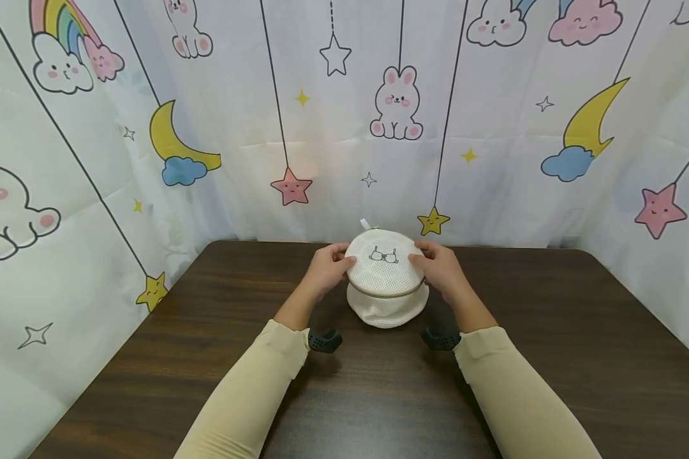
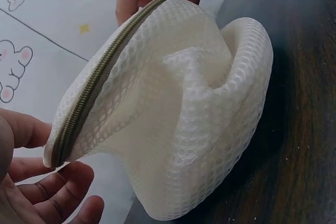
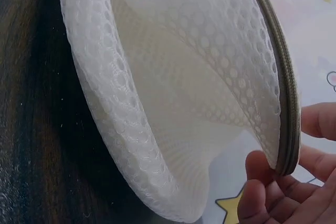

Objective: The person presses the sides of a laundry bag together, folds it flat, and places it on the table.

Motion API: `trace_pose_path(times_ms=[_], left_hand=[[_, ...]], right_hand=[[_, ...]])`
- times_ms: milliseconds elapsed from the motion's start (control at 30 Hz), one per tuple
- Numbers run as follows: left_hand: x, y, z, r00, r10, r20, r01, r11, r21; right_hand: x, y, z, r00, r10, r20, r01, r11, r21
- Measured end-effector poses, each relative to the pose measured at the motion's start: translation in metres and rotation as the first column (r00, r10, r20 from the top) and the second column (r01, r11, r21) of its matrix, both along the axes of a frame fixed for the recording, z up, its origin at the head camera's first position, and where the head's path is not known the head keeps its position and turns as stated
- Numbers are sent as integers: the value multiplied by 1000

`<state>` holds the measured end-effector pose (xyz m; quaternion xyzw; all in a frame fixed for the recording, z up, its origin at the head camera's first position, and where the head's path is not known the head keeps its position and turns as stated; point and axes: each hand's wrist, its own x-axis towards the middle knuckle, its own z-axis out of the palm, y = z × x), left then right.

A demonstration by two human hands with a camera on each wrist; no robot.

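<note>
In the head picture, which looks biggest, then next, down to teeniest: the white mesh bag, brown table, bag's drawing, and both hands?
1. brown table
2. white mesh bag
3. left hand and right hand: too alike to rank
4. drawing on the lid

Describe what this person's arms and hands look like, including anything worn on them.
The left sleeve and right sleeve are plain, pale beige-yellow, ending in cuffs short of the wrists. A dark, rounded left wrist camera and a similar right wrist camera sit below the cuffs. The left hand and right hand wear no gloves.
</note>
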<state>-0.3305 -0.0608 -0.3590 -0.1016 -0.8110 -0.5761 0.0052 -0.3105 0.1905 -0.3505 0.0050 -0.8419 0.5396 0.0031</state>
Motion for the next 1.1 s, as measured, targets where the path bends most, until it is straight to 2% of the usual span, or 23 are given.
trace_pose_path(times_ms=[133, 233, 367, 500, 633, 1000, 1100], left_hand=[[1, 1, -2, 995, -5, -105, -10, 990, -143], [2, 3, -1, 983, -34, -183, -15, 966, -260], [7, 7, 1, 963, -104, -251, 7, 933, -360], [10, 10, 3, 955, -147, -256, 29, 910, -414], [12, 11, 3, 958, -147, -245, 25, 897, -441], [8, 12, -6, 968, -145, -206, 39, 893, -448], [7, 12, -10, 971, -144, -190, 48, 899, -435]], right_hand=[[-1, -1, 0, 999, 18, -35, -15, 997, 80], [-1, -2, 0, 995, 43, -93, -23, 980, 198], [-1, -5, 1, 985, 79, -156, -26, 948, 319], [1, -7, 2, 982, 93, -165, -30, 936, 352], [2, -7, 2, 982, 100, -158, -37, 933, 358], [-2, -4, -5, 984, 117, -133, -64, 935, 350], [-4, -3, -9, 987, 118, -113, -70, 931, 359]])
